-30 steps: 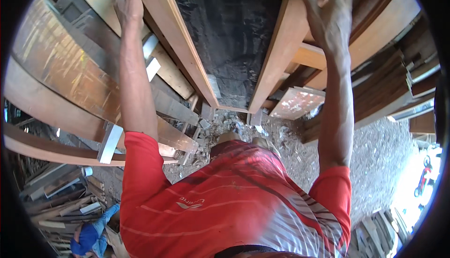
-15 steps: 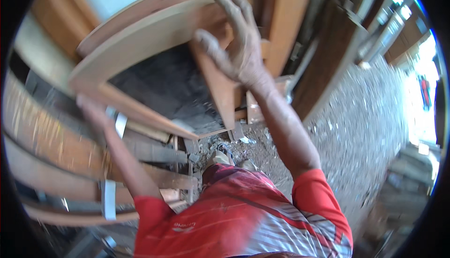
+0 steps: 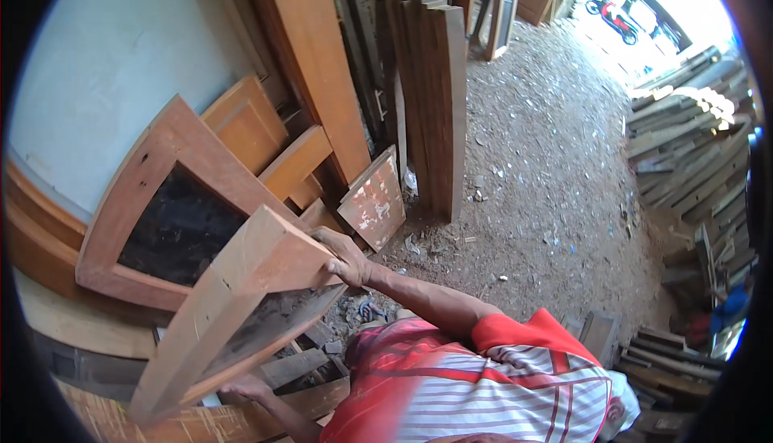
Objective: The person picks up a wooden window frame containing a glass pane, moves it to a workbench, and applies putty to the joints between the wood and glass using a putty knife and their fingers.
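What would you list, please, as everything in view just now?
Held frame with dark panel: 1, light brown, lower left
Leaning frame with dark panel: 1, reddish brown, left
Panelled board: 1, orange, behind leaning frame
Tall board: 1, orange, upper left of centre
Patchy board: 1, reddish with pale patches, centre
Upright planks: several, dark brown, upper centre
Wood pile: many pieces, greyish, right
Wall: 1, whitish, upper left
Ground: 1, grey, right of centre
Motorcycle: 1, red, upper right
Shirt: 1, red and white, bottom
Left hand: 1, bare, near held frame's lower edge
Right hand: 1, bare, gripping held frame
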`<state>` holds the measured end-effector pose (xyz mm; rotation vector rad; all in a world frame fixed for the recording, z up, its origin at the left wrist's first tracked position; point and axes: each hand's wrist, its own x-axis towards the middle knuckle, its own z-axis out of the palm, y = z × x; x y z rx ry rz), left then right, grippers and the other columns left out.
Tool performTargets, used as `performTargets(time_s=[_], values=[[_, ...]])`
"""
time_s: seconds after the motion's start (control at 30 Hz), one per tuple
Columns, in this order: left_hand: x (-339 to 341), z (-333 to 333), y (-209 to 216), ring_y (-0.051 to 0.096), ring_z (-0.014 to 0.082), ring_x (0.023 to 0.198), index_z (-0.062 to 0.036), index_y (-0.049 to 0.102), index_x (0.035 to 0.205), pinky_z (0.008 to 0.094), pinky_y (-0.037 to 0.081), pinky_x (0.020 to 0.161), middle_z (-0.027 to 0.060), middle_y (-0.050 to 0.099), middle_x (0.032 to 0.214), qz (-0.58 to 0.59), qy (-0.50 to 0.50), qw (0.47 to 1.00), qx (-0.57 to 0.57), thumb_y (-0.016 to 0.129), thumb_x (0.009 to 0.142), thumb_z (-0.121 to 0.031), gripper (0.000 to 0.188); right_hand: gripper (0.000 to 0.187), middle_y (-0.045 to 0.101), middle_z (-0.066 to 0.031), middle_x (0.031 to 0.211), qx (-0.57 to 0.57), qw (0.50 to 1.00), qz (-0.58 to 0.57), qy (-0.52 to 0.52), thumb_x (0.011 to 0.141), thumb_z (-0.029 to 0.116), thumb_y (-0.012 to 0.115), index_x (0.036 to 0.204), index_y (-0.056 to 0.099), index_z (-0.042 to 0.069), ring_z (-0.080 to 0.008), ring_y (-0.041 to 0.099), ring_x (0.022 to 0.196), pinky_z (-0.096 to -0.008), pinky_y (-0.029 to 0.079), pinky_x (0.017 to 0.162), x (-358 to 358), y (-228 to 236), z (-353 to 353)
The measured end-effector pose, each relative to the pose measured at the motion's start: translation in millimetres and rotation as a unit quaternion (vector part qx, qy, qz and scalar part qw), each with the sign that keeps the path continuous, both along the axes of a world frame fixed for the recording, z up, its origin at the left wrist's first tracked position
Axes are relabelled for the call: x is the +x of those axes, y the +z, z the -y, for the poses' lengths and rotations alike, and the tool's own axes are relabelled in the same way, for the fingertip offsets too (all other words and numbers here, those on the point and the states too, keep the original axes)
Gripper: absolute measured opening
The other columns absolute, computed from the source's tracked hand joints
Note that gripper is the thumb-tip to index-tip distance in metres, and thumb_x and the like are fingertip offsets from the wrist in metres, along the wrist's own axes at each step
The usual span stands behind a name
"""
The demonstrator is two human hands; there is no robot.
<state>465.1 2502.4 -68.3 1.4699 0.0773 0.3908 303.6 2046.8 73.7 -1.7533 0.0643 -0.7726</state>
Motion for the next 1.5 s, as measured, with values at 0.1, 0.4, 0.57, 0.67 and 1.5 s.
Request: performTargets(time_s=[0.1, 0.4, 0.57, 0.67, 1.5], values=[[-13, 22, 34, 0.013, 0.0359, 0.16, -0.0069, 0.0, 0.169, 0.0523, 0.009, 0.131, 0.0202, 0.002, 0.175, -0.006, 0.002, 0.999, -0.038, 0.025, 0.098, -0.086, 0.109, 0.112, 0.061, -0.0212, 0.106, 0.053, 0.998, -0.045, 0.002, 0.087, 0.095, 0.034, 0.123, 0.056, -0.009, -0.0319, 0.063, 0.103, -0.0426, 0.049, 0.09, -8, -23, -15], [-51, 94, 94, 0.014, 0.0363, 0.16, -0.0037, -0.002, 0.168, 0.0515, 0.01, 0.131, 0.02, 0.003, 0.175, 0.008, -0.082, 0.989, -0.12, 0.028, 0.097, -0.086, 0.113, 0.089, 0.052, -0.0143, 0.075, 0.152, 0.977, 0.014, -0.149, 0.093, 0.086, 0.04, 0.087, 0.051, -0.002, -0.0215, 0.053, 0.076, -0.0422, 0.043, 0.068, -37, -22, -1], [-70, 164, 123, 0.015, 0.0338, 0.16, -0.0025, 0.003, 0.168, 0.0502, 0.01, 0.132, 0.0203, 0.007, 0.174, -0.061, -0.079, 0.992, -0.079, 0.029, 0.099, -0.083, 0.109, 0.104, 0.071, -0.0134, 0.102, 0.185, 0.948, 0.014, -0.257, 0.089, 0.091, 0.044, 0.122, 0.067, -0.005, -0.0202, 0.063, 0.101, -0.0366, 0.051, 0.086, -137, 23, 32], [-106, 214, 148, 0.012, 0.0313, 0.161, -0.0058, 0.01, 0.168, 0.0481, 0.007, 0.132, 0.0141, 0.012, 0.175, -0.105, -0.214, 0.96, -0.15, 0.025, 0.102, -0.08, 0.101, 0.098, 0.069, -0.0081, 0.097, 0.203, 0.924, 0.002, -0.324, 0.09, 0.09, 0.045, 0.11, 0.067, -0.004, -0.0156, 0.06, 0.093, -0.0357, 0.049, 0.078, -211, 34, 47], [-699, 656, 154, 0.061, 0.0242, 0.093, -0.0057, 0.062, 0.101, 0.0458, 0.05, 0.083, 0.0128, 0.063, 0.097, 0.084, -0.979, 0.172, 0.066, 0.043, 0.095, -0.085, 0.082, 0.095, 0.043, -0.0214, 0.156, 0.012, 0.191, 0.267, -0.945, 0.101, 0.078, 0.037, 0.16, 0.035, 0.004, -0.035, 0.047, 0.14, -0.0499, 0.04, 0.12, -661, -37, -129]])
